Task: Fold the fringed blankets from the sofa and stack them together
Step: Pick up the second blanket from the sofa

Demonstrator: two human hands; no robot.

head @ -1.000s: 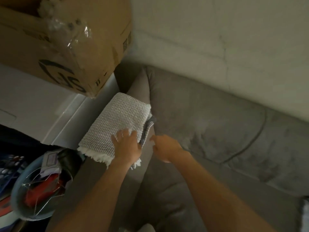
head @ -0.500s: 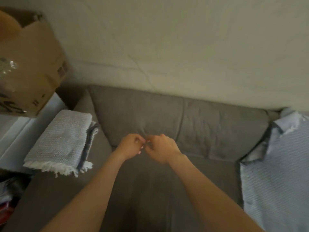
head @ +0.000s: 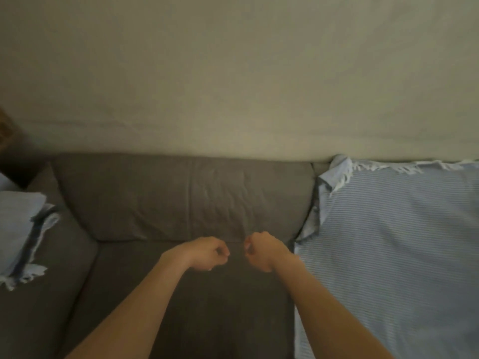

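**Q:** Where is the blanket yet to be folded?
**A:** The striped blanket (head: 388, 255) lies spread open at the right of the frame, over the seat and up the back of the sofa (head: 181, 198). Its white fringe (head: 404, 168) runs along the upper edge. The folded stack (head: 18, 229) sits at the far left edge, on the sofa's arm.

**Q:** And the hands?
**A:** The left hand (head: 207, 252) and right hand (head: 261, 251) are close together at centre frame, in front of the bare seat cushion (head: 207, 320). Their fingers are curled in and hold nothing, and neither hand touches cloth.

**Q:** How is the step best done?
**A:** Judging by the layout, reach right and pinch the fringed edge near its corners. Lift it clear and bring edge to edge, keeping the cloth taut, since it will probably sag.

**Q:** Surroundings?
**A:** The grey upholstered sofa stands against a plain beige wall (head: 233, 73). The light is dim and the picture slightly blurred.
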